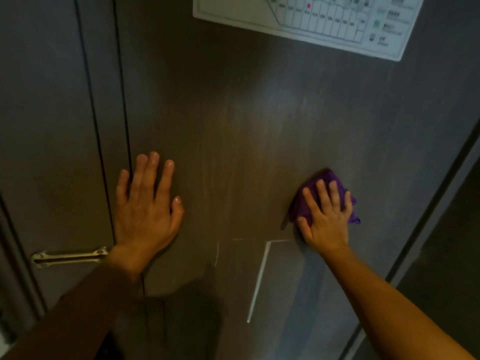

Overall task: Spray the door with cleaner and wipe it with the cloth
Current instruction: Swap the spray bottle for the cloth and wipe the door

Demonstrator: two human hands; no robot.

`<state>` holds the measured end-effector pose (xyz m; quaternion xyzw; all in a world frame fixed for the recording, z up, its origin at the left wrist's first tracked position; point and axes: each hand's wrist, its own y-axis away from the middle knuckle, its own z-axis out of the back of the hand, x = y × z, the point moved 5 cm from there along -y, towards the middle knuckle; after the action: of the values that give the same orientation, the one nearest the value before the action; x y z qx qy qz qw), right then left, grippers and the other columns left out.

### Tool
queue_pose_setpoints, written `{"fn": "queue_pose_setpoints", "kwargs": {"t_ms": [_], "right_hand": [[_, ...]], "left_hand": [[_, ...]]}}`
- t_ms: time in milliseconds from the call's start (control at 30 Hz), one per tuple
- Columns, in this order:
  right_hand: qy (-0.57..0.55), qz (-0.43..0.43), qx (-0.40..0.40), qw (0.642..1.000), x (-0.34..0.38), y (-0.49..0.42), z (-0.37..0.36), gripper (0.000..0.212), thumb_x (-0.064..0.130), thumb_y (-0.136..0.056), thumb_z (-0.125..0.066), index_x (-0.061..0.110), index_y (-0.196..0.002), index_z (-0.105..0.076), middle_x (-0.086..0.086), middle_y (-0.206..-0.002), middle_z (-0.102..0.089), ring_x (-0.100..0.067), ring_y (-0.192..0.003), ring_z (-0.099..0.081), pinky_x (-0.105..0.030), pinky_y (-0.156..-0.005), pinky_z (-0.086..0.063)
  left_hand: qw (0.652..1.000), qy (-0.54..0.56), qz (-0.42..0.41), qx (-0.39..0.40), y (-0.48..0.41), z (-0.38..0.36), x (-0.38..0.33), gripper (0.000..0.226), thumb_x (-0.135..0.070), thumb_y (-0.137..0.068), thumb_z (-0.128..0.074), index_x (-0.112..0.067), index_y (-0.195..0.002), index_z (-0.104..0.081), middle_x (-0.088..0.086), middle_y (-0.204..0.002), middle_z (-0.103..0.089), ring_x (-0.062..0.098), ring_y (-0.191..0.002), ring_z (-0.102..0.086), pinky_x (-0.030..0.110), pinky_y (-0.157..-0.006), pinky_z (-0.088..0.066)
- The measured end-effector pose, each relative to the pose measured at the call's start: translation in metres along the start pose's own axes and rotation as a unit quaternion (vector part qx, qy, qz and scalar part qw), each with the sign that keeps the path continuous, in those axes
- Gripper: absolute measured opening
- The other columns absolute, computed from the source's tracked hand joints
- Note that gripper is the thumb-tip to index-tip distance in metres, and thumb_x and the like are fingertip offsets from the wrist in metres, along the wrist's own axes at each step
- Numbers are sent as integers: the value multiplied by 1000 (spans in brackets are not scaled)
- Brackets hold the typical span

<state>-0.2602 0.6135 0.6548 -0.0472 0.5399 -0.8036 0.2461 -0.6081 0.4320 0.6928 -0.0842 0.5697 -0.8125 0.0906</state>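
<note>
Two bare arms reach up from the bottom of the view, and they are the closest things to the camera. The left arm comes in from the lower left corner and the right arm from the lower right corner. The left hand (145, 206) is flat on the dark door (233, 120), with its fingers spread wide and pointing up. It holds nothing. Its little finger lies right at the door's left edge, where a thin dark gap runs up and down next to the frame (52, 126). The right hand (326, 214) is also pressed flat, fingers pointing up, and it pins a purple cloth (326, 178) against the door. The cloth is bunched up and sticks out above the fingers and past the right side of the hand. The two hands are well apart, with bare door between them. Faint pale streaks show on the door there. Just below the right hand is a thin white line (259, 279) shaped like a corner. A metal latch (70, 257) sits on the frame, just left of the left wrist. High up, a white paper chart (306, 22) is stuck on the door, well above both hands. The door's right edge slants down past the right arm.
</note>
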Motion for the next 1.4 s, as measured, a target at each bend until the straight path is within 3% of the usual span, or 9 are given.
{"fn": "queue_pose_setpoints", "kwargs": {"t_ms": [200, 400, 533, 667, 867, 1033, 1200, 1300, 1400], "right_hand": [[-66, -176, -10, 982, 1, 24, -9, 78, 45, -92, -39, 28, -162, -9, -15, -167, -21, -38, -155, -13, -64, -121, -12], [-164, -436, -41, 884, 40, 46, -13, 74, 41, -94, -36, 23, -162, -13, -9, -171, -12, -30, -158, -9, -57, -123, -10], [-200, -489, -36, 848, 71, 55, -16, 76, 44, -93, -35, 23, -162, -11, -8, -171, -8, -28, -158, -4, -56, -124, -6], [-214, -492, -39, 843, 104, 57, -18, 75, 48, -94, -33, 22, -162, -13, -11, -170, -12, -30, -158, -8, -55, -123, -7], [-192, -447, -17, 874, 162, 59, -21, 73, 45, -98, -37, 22, -162, -11, -17, -168, -18, -38, -156, -14, -61, -122, -15], [-177, -358, 12, 917, 209, 60, -20, 76, 48, -101, -33, 27, -160, 9, -19, -167, -18, -40, -153, -12, -66, -119, -19], [-169, -181, 47, 968, 246, 73, -32, 81, 54, -95, -37, 32, -161, 5, -2, -170, 16, -33, -157, 13, -63, -119, -2], [-127, -35, 55, 990, 250, 85, -35, 70, 57, -93, -43, 34, -157, -24, -2, -164, -18, -32, -152, -3, -68, -113, -12], [-111, 78, 38, 990, 240, 95, -37, 61, 60, -92, -53, 43, -149, -36, 7, -152, -36, -25, -149, -14, -65, -110, -21]], "left_hand": [[999, -31, 16, -12, 20, -6, -4, 70, -34, -95, -47, -9, -157, -26, 20, -164, -22, 23, -157, 2, 49, -126, -5], [999, -47, 12, -20, 29, -12, -7, 71, -37, -97, -43, -7, -158, -22, 23, -163, -23, 26, -156, 0, 51, -126, -5], [999, -33, 9, -37, 28, -14, -7, 68, -37, -96, -44, -7, -156, -26, 24, -161, -26, 32, -154, -12, 51, -126, -7], [998, -33, 2, -45, 28, -15, -6, 67, -34, -95, -48, -5, -153, -30, 27, -158, -30, 38, -151, -18, 55, -124, -13], [997, -14, -15, -73, 30, -14, -4, 59, -29, -95, -51, -3, -148, -42, 27, -156, -37, 40, -149, -27, 61, -120, -24], [997, -3, -18, -74, 31, -14, -4, 60, -28, -94, -55, -4, -148, -44, 24, -156, -37, 38, -150, -29, 58, -121, -25], [997, 9, -17, -78, 32, -14, -3, 59, -27, -94, -54, -6, -148, -45, 21, -156, -40, 36, -149, -31, 56, -121, -25], [997, 21, -18, -70, 33, -14, -3, 59, -26, -93, -56, -6, -147, -46, 21, -156, -40, 35, -149, -31, 55, -122, -23], [997, 27, -17, -73, 37, -15, -2, 58, -25, -94, -56, -7, -147, -47, 20, -155, -41, 35, -148, -32, 54, -122, -24]]}}
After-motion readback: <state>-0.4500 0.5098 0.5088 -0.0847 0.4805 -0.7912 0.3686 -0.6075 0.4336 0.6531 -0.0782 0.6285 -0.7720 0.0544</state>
